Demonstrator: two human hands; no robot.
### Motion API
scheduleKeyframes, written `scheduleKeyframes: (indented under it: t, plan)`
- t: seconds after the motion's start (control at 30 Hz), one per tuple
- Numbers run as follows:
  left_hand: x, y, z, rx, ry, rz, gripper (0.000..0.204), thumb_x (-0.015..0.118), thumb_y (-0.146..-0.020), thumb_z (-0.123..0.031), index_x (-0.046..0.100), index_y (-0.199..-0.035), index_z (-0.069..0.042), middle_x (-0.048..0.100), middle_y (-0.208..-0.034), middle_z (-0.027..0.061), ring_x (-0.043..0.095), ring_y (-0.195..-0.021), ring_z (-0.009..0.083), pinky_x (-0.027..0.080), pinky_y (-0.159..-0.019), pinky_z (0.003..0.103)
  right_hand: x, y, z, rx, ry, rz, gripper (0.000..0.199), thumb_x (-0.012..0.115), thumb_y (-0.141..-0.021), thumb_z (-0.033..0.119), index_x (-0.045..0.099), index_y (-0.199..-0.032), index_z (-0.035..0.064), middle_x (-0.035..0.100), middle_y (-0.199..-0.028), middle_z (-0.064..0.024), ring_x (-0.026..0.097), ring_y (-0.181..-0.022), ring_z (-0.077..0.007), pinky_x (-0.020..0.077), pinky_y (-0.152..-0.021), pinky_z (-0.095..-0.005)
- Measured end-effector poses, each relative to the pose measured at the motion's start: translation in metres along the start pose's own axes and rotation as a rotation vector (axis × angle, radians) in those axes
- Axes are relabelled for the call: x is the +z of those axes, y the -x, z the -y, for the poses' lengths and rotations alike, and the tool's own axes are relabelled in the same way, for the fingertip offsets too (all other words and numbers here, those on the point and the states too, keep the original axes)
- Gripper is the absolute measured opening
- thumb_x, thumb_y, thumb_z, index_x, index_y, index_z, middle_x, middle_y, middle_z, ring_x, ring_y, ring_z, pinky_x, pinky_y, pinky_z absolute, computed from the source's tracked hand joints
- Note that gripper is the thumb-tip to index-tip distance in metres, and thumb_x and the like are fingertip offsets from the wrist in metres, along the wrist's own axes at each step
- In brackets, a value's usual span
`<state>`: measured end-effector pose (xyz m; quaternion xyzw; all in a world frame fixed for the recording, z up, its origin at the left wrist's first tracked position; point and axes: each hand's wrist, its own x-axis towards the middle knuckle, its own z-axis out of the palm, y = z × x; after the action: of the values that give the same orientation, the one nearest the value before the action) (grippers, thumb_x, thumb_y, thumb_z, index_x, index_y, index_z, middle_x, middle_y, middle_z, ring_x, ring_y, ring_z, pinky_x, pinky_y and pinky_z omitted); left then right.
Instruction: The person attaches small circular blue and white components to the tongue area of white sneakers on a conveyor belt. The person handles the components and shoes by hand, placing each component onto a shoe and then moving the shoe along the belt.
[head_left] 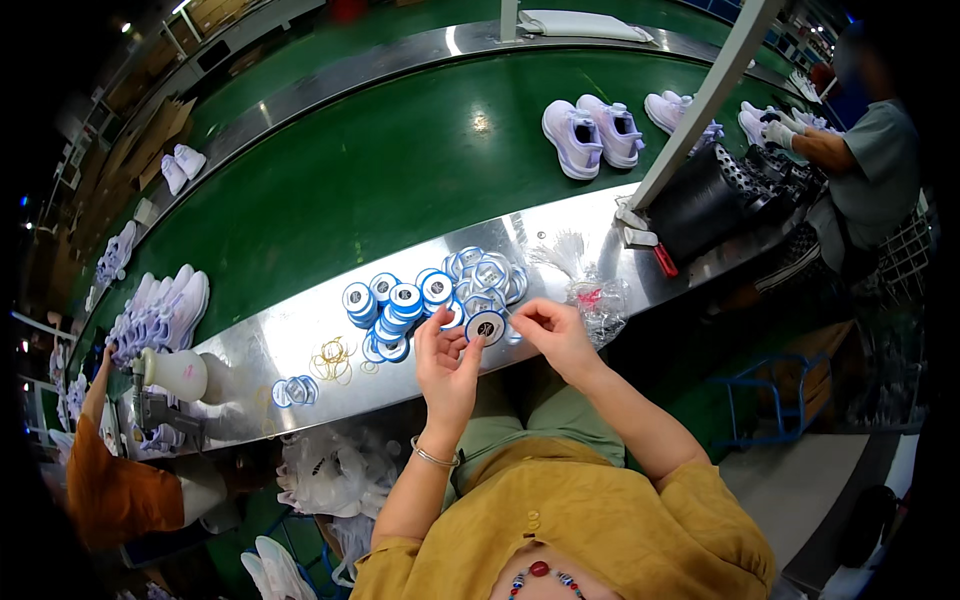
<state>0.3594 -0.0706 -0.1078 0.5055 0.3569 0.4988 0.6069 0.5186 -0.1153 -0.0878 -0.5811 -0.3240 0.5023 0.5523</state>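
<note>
My left hand (447, 365) grips a round hang tag (486, 329) by its edge, its thumb against the tag. This tag is white with a blue rim and a dark centre. Just to the right, my right hand (556, 338) is pinched closed beside the tag; what sits between its fingertips is too small to make out. Stacks of similar round tags (404, 298) stand on the metal ledge beyond my left hand. More tags in a loose, shiny heap (487, 272) lie farther back. A bundle of clear thin strands (565, 252) lies beyond my right hand.
Yellow rubber bands (332, 360) and a few tags (295, 391) lie left on the ledge. A crumpled clear bag (602, 310) is at right, near a slanted post (700, 110). White-lilac shoes (575, 138) ride the green belt (400, 150). Co-workers (870, 165) (125, 480) work at both sides.
</note>
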Motion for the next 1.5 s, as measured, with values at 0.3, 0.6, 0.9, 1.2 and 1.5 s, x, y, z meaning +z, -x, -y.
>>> scheduleKeyframes:
  t: [0.3, 0.6, 0.9, 1.2, 1.5]
  plan:
    - [0.002, -0.003, -0.003, -0.283, 0.062, 0.041, 0.011, 0.064, -0.087, -0.002, 0.061, -0.096, 0.003, 0.058, -0.087, 0.0016, 0.058, -0.073, 0.0071, 0.051, -0.064, 0.021, 0.015, 0.019, 0.027, -0.409, 0.613, -0.066, 0.005, 0.064, -0.081, 0.009, 0.063, -0.079, 0.0042, 0.060, -0.068, -0.0106, 0.057, -0.053, -0.0227, 0.0434, -0.049, -0.0309]
    - [-0.002, -0.002, 0.007, -0.049, -0.213, 0.062, 0.008, 0.065, -0.087, -0.002, 0.062, -0.094, 0.001, 0.061, -0.084, -0.0003, 0.055, -0.072, 0.0039, 0.045, -0.062, 0.018, 0.021, 0.018, 0.026, -0.499, 0.729, -0.086, 0.009, 0.062, -0.078, 0.009, 0.056, -0.072, 0.0053, 0.058, -0.065, -0.0107, 0.058, -0.056, -0.0291, 0.0439, -0.049, -0.0368]
    - [0.000, 0.000, 0.001, -0.059, -0.215, 0.043, 0.006, 0.066, -0.085, -0.002, 0.062, -0.088, 0.000, 0.059, -0.081, -0.0017, 0.053, -0.069, 0.0031, 0.043, -0.062, 0.018, 0.026, 0.011, 0.018, -0.489, 0.742, -0.109, 0.012, 0.061, -0.080, 0.010, 0.055, -0.071, 0.0047, 0.059, -0.067, -0.0117, 0.059, -0.059, -0.0316, 0.0444, -0.051, -0.0396]
    - [-0.002, 0.006, 0.006, -0.113, -0.140, 0.005, 0.009, 0.067, -0.084, -0.001, 0.061, -0.089, 0.001, 0.061, -0.084, 0.0016, 0.057, -0.071, 0.0062, 0.046, -0.062, 0.020, 0.027, 0.010, 0.010, -0.404, 0.675, -0.047, 0.010, 0.062, -0.083, 0.012, 0.059, -0.076, 0.0041, 0.060, -0.068, -0.0116, 0.059, -0.058, -0.0292, 0.0446, -0.052, -0.0377]
    - [-0.027, 0.006, 0.001, -0.197, 0.198, 0.049, 0.007, 0.061, -0.088, -0.002, 0.064, -0.091, 0.003, 0.060, -0.086, 0.0035, 0.054, -0.075, 0.0089, 0.043, -0.067, 0.021, 0.035, 0.004, 0.001, -0.365, 0.515, 0.128, 0.006, 0.062, -0.084, 0.007, 0.061, -0.084, 0.0004, 0.060, -0.071, -0.0123, 0.057, -0.057, -0.0219, 0.0436, -0.054, -0.0308]
